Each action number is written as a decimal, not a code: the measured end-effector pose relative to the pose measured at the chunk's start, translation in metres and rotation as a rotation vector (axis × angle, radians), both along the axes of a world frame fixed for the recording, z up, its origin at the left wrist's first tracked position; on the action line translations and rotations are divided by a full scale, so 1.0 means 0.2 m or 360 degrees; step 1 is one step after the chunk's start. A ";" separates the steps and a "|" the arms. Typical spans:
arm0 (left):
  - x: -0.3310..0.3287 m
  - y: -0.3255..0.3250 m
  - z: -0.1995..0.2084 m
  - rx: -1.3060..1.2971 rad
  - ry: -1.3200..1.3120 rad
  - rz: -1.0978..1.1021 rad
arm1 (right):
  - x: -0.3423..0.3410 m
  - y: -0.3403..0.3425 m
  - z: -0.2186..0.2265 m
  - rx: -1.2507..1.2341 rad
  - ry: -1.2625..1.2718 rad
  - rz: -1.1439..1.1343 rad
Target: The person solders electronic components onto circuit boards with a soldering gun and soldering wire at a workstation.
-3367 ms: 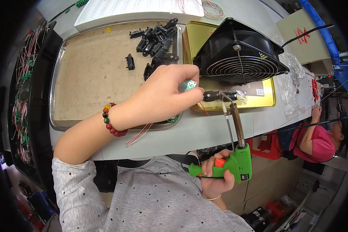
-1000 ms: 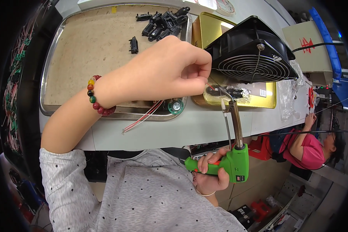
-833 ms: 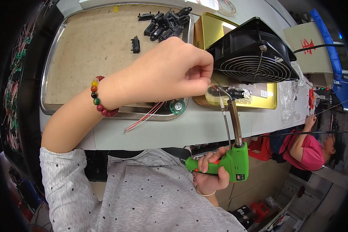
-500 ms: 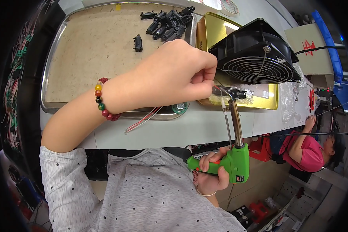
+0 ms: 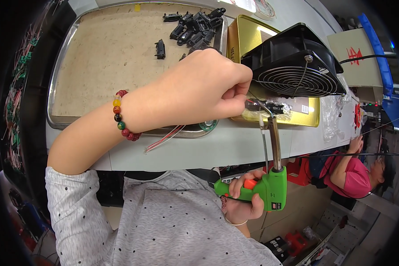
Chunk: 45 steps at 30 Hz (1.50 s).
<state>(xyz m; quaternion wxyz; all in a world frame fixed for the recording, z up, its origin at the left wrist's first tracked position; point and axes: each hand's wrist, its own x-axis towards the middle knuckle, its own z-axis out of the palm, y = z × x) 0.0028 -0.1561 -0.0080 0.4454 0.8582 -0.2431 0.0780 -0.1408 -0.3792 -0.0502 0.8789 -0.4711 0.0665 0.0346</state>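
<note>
My left hand (image 5: 217, 84), wearing a beaded bracelet, is pinched closed on what looks like a thin red wire (image 5: 250, 101); the fingertips are partly hidden. Right beside it is the bent tip of a green soldering gun (image 5: 275, 188), which my right hand (image 5: 246, 197) grips by its handle below the table edge. A thin feed tube (image 5: 266, 148) runs along the gun's metal barrel. Close to the tip, a small black plastic part (image 5: 274, 108) sits over the gold tin (image 5: 312, 117). Under my left wrist, a round green-rimmed speaker (image 5: 208, 125) and red and white wires (image 5: 166, 138) are partly covered.
A metal-rimmed tray (image 5: 97, 57) holds several black plastic housings (image 5: 197, 29). A black fan (image 5: 292, 62) with a wire guard stands over the tin. Clear plastic wrap (image 5: 332, 115) lies to its right. Another person in a pink shirt (image 5: 350, 173) sits at the right.
The soldering gun's barrel and tip have shifted slightly right, and more of its orange-red trigger shows. My left hand has moved a little to the right, still pinched.
</note>
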 end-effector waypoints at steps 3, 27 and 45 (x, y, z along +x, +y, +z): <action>0.00 0.00 0.00 0.0001 0.0010 -0.0017 | 0.00 -0.01 -0.01 0.0039 -0.0043 -0.0016; 0.00 0.00 -0.02 0.0030 -0.0060 -0.0027 | 0.01 0.00 -0.01 0.0113 -0.0045 0.0012; -0.04 0.08 0.25 0.0215 0.0318 -0.0191 | 0.03 -0.01 -0.06 0.0166 -0.0156 -0.0252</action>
